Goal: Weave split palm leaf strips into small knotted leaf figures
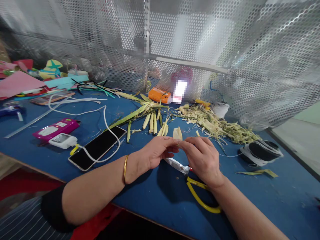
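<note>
My left hand and my right hand meet over the middle of the blue table. Their fingertips pinch a small pale piece of corn husk that stands up between them. Under the hands lies a pair of scissors with yellow handles; its metal blades are partly covered by my right hand. Just beyond my fingers are several rolled husk pieces with dark ends. Longer green-yellow husk strips lie beside them.
A heap of husk scraps and a spool of white thread sit to the right. On the left are a phone, a white cable and a magenta device. An orange packet stands near the perforated metal screen.
</note>
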`<state>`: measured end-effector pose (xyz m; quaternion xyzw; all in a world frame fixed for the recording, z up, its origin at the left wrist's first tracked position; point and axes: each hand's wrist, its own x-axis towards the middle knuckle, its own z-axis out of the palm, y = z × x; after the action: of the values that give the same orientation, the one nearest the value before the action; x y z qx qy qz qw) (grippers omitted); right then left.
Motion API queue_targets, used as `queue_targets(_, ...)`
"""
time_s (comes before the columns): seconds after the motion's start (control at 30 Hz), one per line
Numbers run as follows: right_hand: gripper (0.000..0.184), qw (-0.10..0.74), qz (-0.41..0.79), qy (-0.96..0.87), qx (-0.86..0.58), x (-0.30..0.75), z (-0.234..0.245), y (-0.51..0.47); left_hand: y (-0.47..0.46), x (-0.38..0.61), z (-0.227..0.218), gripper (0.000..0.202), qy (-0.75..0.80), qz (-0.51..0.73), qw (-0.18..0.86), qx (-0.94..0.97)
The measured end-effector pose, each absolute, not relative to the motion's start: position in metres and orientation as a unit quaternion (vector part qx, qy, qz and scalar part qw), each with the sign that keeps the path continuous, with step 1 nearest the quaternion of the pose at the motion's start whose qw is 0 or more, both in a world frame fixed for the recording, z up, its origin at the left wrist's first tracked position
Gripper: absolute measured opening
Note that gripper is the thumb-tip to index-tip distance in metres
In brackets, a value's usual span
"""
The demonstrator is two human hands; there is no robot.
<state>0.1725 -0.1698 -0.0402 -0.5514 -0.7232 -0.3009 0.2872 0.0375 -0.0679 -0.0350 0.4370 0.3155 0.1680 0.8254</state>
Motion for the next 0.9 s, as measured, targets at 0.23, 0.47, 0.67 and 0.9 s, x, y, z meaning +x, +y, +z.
queue_targets(0.23,0.019,0.34,-0.221,-0.695,-0.594,0.167,-0.041,-0.168,-0.071,0.039,-0.036,0.016,0.298,0.217,0.797,0.478)
queue_targets(0.47,0.012,0.464,0.001,-0.559,-0.688,0.161,-0.04,-0.169,-0.075,0.04,-0.032,0.016,0.286,0.265,0.721,0.573)
queue_targets(0.67,0.012,0.522,0.079,-0.507,-0.681,0.161,-0.04,-0.168,-0.077,0.039,-0.028,0.009,0.279,0.273,0.685,0.615)
queue_targets(0.9,0.005,0.525,0.036,-0.521,-0.672,0.161,-0.044,-0.167,-0.073,0.04,-0.032,0.022,0.308,0.245,0.72,0.571)
